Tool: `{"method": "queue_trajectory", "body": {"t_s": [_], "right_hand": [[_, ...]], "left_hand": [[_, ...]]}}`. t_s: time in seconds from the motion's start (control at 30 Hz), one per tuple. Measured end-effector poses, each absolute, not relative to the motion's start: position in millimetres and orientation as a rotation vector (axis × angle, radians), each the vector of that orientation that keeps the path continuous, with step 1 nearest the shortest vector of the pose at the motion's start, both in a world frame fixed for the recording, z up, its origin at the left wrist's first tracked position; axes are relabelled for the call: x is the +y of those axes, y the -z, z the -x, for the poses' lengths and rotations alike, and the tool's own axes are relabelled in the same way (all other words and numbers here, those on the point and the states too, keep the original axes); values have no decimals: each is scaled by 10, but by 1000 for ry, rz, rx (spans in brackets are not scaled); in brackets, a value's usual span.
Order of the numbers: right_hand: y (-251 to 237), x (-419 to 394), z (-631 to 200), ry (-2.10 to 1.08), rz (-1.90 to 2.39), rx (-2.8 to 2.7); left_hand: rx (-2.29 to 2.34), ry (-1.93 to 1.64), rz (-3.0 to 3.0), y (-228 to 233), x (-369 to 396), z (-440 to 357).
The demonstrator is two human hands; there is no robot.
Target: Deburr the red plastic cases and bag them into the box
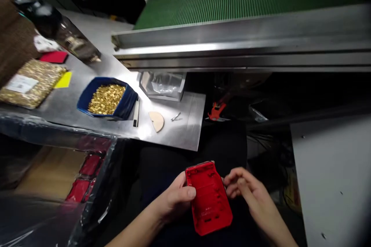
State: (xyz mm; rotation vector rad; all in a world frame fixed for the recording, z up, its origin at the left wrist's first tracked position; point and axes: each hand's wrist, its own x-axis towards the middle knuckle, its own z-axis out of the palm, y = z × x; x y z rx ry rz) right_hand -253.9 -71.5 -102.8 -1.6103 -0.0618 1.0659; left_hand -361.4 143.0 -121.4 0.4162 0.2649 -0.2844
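**Mia:** What is the person holding?

**Ben:** A red plastic cover (209,197). The left hand (176,200) grips its left side, thumb on top. It is held over the lap, below the near edge of the metal tabletop (185,131), not resting on anything.

**Mia:** And the other hand?

**Ben:** The right hand (248,193) has its fingers curled in close, and the tips touch the cover's right edge. I cannot tell if they pinch something small.

**Mia:** What could go wrong?

**Ben:** Only one hand really grips it. I think it could slip and fall to the dark floor.

**Mia:** What about the blue tray (87,98) of tiny gold bits (106,98)?

**Ben:** It sits near the table's near edge. A bump from an elbow could spill them. More red covers (87,175) lie in a bag-lined box (95,200) at the left.
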Motion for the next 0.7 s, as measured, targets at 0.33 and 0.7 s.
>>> {"method": "queue_trajectory", "body": {"t_s": [0.33, 0.7], "right_hand": [[895, -196, 2322, -1104, 1515, -434], [1075, -42, 2437, -1011, 1504, -360]], "left_hand": [[69, 694, -451, 1102, 1553, 3515], [101, 716, -367, 1340, 1664, 3569]]}}
